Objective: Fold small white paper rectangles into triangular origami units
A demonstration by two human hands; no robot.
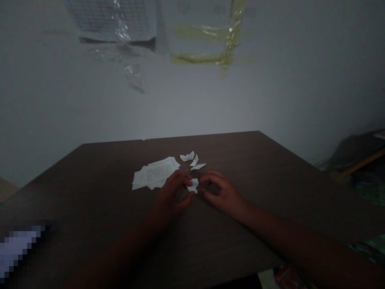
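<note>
A small piece of folded white paper (194, 184) lies between my hands, low over the brown table (255, 249). My left hand (174, 192) has its fingertips and thumb on the left side of this paper, closed around its edge. Just right of the paper, my right hand (224, 193) is curved with thumb and fingers apart, holding nothing. Beyond my hands are a folded paper (187, 156) shaped like a little boat and two more small folded pieces. The exact folds are too small to make out.
Left of my hands, several loose printed sheets (159, 171) overlap. A blurred-out pale object (19, 245) sits at the table's left. Behind the table rises a wall (192, 100) with taped papers. Dark clutter (361, 160) stands past the right edge.
</note>
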